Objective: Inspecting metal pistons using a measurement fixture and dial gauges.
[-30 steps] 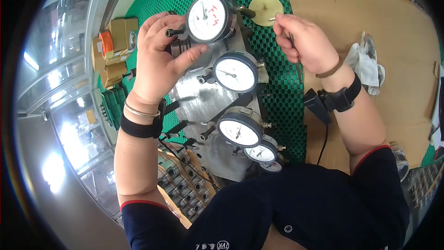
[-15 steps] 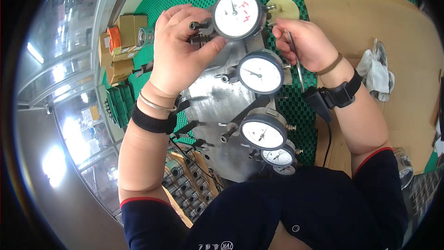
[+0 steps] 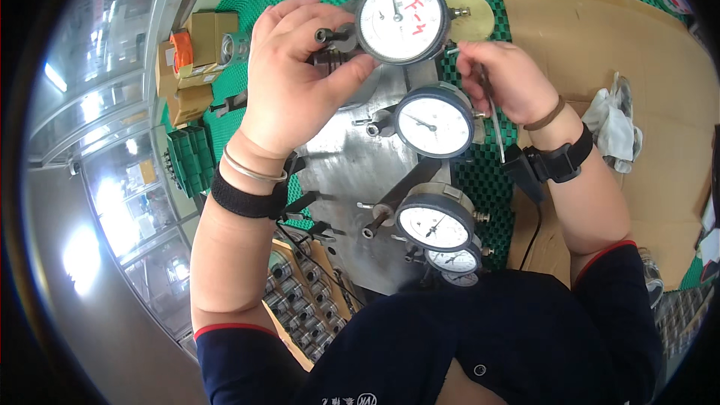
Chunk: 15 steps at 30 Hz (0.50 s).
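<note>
My left hand [image 3: 296, 79] is closed around a grooved round metal part [image 3: 327, 62], under the left side of the farthest dial gauge [image 3: 401, 19]. Its thumb lies just below the dial; the other fingers curl over the far side, mostly hidden. On the gauge's right, my right hand [image 3: 510, 79] is closed on a thin metal rod [image 3: 498, 131], whose long end points back toward my wrist. Those fingertips are close to the gauge's mount; whether they touch it is unclear. Nearer to me stand a second dial gauge [image 3: 433, 126] and a third dial gauge [image 3: 433, 226] in a row.
The gauges stand along a metal plate [image 3: 341, 180] with clamp arms on its edges. Cardboard [image 3: 600, 37] covers the right side, with a white glove [image 3: 611, 124] on it. Behind the gauge lies a yellowish disc [image 3: 472, 16]. A box of metal cylinders [image 3: 300, 300] sits lower left.
The gauges and plate sit slightly farther right in the picture. My right hand has shifted a little right and nearer with the rod; my left hand keeps its grip.
</note>
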{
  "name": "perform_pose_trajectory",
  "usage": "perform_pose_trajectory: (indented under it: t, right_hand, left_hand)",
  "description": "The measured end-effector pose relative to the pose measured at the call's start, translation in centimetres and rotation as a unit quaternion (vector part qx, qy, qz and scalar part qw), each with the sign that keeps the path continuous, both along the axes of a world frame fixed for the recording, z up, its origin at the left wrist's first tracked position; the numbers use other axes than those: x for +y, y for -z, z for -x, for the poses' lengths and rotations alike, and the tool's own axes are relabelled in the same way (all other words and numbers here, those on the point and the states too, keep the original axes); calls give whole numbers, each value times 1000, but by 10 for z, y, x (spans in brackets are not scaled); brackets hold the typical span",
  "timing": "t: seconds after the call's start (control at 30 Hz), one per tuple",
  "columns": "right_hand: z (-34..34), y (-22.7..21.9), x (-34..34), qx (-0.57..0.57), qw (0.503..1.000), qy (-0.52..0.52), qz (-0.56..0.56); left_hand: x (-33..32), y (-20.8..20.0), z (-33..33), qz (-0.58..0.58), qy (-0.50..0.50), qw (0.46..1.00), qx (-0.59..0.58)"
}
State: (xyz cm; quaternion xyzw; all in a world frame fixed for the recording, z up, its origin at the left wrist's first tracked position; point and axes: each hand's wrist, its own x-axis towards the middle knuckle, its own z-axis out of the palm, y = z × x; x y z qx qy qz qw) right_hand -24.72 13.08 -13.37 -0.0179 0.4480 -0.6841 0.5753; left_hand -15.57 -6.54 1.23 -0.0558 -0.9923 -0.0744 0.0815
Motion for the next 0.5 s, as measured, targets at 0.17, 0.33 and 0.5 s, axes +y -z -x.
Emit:
perform_pose_trajectory:
  t: [0.17, 0.33, 0.5]
  right_hand:
    - [12, -1, 9, 15, 999, 27, 20]
    - [10, 2, 4, -16, 999, 22, 47]
    - [11, 6, 4, -18, 999, 6, 42]
  left_hand:
    - [-2, 1, -3, -7, -14, 1000, 2]
    - [-1, 0, -2, 4, -7, 1000, -6]
    - [-2, 0, -2, 6, -3, 1000, -11]
